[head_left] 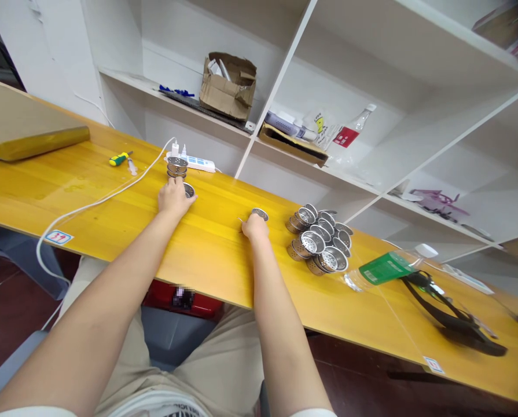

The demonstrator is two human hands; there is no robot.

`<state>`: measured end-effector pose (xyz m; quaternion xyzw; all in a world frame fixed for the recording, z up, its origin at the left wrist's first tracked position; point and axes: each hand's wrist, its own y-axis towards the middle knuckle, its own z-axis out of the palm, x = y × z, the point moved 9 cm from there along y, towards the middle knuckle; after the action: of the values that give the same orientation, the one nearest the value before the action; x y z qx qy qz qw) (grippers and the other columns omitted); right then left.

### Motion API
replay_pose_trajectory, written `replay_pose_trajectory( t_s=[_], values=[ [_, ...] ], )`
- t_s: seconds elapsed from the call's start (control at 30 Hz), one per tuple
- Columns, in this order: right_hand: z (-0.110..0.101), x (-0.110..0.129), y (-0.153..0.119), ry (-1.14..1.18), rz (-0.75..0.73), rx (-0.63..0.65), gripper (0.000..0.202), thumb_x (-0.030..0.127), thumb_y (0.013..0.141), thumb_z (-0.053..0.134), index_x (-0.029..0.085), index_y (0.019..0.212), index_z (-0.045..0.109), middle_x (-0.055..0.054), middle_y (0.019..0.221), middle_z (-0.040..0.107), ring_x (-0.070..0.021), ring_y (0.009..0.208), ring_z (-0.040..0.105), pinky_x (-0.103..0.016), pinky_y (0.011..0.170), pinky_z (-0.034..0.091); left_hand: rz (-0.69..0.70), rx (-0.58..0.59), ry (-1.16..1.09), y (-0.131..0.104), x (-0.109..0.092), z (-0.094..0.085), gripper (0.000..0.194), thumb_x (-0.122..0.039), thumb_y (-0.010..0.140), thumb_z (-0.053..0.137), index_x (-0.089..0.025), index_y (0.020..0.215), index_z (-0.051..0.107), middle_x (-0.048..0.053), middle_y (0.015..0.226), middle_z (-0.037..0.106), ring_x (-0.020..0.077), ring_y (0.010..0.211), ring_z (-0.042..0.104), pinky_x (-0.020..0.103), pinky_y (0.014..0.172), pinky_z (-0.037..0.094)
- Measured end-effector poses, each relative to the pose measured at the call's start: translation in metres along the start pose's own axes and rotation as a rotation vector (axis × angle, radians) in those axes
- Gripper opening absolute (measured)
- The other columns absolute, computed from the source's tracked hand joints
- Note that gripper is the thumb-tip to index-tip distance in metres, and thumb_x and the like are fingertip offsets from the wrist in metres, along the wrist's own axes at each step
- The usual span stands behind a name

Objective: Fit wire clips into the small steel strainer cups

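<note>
My left hand (pixel 174 198) is closed around a small perforated metal strainer cup (pixel 190 190), whose rim shows past my fingers. Just behind it stands a short stack of similar strainer cups (pixel 177 165). My right hand (pixel 254 227) grips another strainer cup (pixel 260 214) low over the table, its body mostly covered by my fingers. To the right of that hand, several more strainer cups (pixel 313 242) stand grouped close together, some nested in one another.
A power strip (pixel 200 164) with a white cable (pixel 106 200) lies behind the left stack. A screwdriver (pixel 118 159) is farther left, near a cardboard box (pixel 33 124). On the right lie a green-labelled bottle (pixel 384 268) and a black headset strap (pixel 449 318). White shelving (pixel 280 69) rises behind the table (pixel 215 249).
</note>
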<state>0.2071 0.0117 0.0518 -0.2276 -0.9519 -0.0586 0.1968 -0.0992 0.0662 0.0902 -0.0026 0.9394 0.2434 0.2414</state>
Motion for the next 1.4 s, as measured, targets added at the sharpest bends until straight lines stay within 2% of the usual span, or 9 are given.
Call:
replay_pose_trajectory(
  t_s=[0.2,0.3,0.5,0.6,0.7,0.83,0.93,1.1,1.4],
  values=[
    [0.009,0.003,0.002,0.089,-0.038,-0.003,0.011,0.005,0.075,0.076,0.014,0.077,0.070,-0.022,0.096,0.075,-0.0340,0.107,0.072,-0.044,0.095,0.055,0.080,-0.104,-0.070,-0.004,-0.009,-0.014,0.061,-0.040,0.081,0.074,-0.017,0.134,0.053,0.019,0.133,0.059,0.0404,0.123,0.058,0.054,0.108,0.043],
    [0.012,0.007,0.001,0.069,-0.075,0.025,0.010,0.004,0.077,0.072,0.013,0.075,0.069,-0.023,0.095,0.075,-0.0344,0.105,0.073,-0.043,0.093,0.055,0.233,-0.142,-0.191,-0.010,-0.027,-0.022,0.058,-0.037,0.084,0.072,-0.019,0.135,0.051,0.018,0.139,0.056,0.0371,0.131,0.054,0.051,0.113,0.040],
    [0.001,0.019,0.004,0.206,-0.178,-0.024,0.008,0.010,0.087,0.065,0.016,0.081,0.067,-0.014,0.091,0.076,-0.0237,0.094,0.073,-0.031,0.087,0.053,0.577,0.042,-0.416,-0.038,-0.077,0.009,0.068,-0.034,0.079,0.077,-0.018,0.138,0.047,0.015,0.137,0.059,0.0298,0.131,0.057,0.043,0.114,0.045],
    [-0.002,0.021,0.005,0.561,-0.167,-0.018,0.005,0.015,0.091,0.061,0.017,0.091,0.066,-0.005,0.088,0.074,-0.0131,0.074,0.068,-0.023,0.072,0.053,0.570,0.115,-0.467,-0.045,-0.083,0.027,0.077,-0.035,0.073,0.083,-0.017,0.138,0.045,0.015,0.137,0.060,0.0303,0.130,0.059,0.043,0.113,0.047],
    [0.007,0.030,0.000,0.927,-0.145,0.119,0.008,0.016,0.090,0.063,0.016,0.097,0.066,0.000,0.082,0.070,-0.0075,0.053,0.058,-0.019,0.051,0.045,0.518,0.145,-0.488,-0.045,-0.080,0.034,0.079,-0.037,0.070,0.084,-0.019,0.136,0.046,0.014,0.136,0.061,0.0314,0.129,0.061,0.044,0.112,0.048],
    [0.007,0.043,-0.012,1.189,-0.152,0.200,0.008,0.012,0.085,0.067,0.015,0.093,0.065,0.002,0.081,0.066,-0.0052,0.048,0.057,-0.017,0.042,0.042,0.472,0.197,-0.472,-0.045,-0.076,0.037,0.080,-0.042,0.071,0.082,-0.020,0.138,0.045,0.014,0.134,0.065,0.0334,0.123,0.065,0.045,0.105,0.052],
    [0.006,0.051,-0.019,1.287,-0.156,0.208,0.004,0.018,0.088,0.068,0.017,0.088,0.064,0.005,0.075,0.062,-0.0047,0.047,0.057,-0.016,0.043,0.044,0.478,0.219,-0.453,-0.047,-0.077,0.039,0.079,-0.041,0.072,0.080,-0.020,0.140,0.045,0.015,0.134,0.065,0.0341,0.122,0.066,0.045,0.102,0.053],
    [0.012,0.064,-0.028,1.346,-0.161,0.248,0.018,0.029,0.087,0.074,0.019,0.086,0.059,0.008,0.069,0.058,-0.0043,0.044,0.055,-0.015,0.043,0.044,0.577,0.208,-0.447,-0.053,-0.085,0.042,0.077,-0.034,0.071,0.079,-0.021,0.139,0.046,0.014,0.135,0.064,0.0333,0.125,0.063,0.045,0.106,0.051],
    [0.022,0.068,-0.035,1.403,-0.099,0.326,0.010,0.022,0.088,0.069,0.019,0.085,0.060,0.007,0.068,0.060,-0.0054,0.048,0.056,-0.015,0.045,0.047,0.651,0.158,-0.390,-0.057,-0.091,0.035,0.071,-0.031,0.073,0.079,-0.016,0.136,0.049,0.015,0.127,0.065,0.0332,0.115,0.063,0.045,0.100,0.052]
  ],
)
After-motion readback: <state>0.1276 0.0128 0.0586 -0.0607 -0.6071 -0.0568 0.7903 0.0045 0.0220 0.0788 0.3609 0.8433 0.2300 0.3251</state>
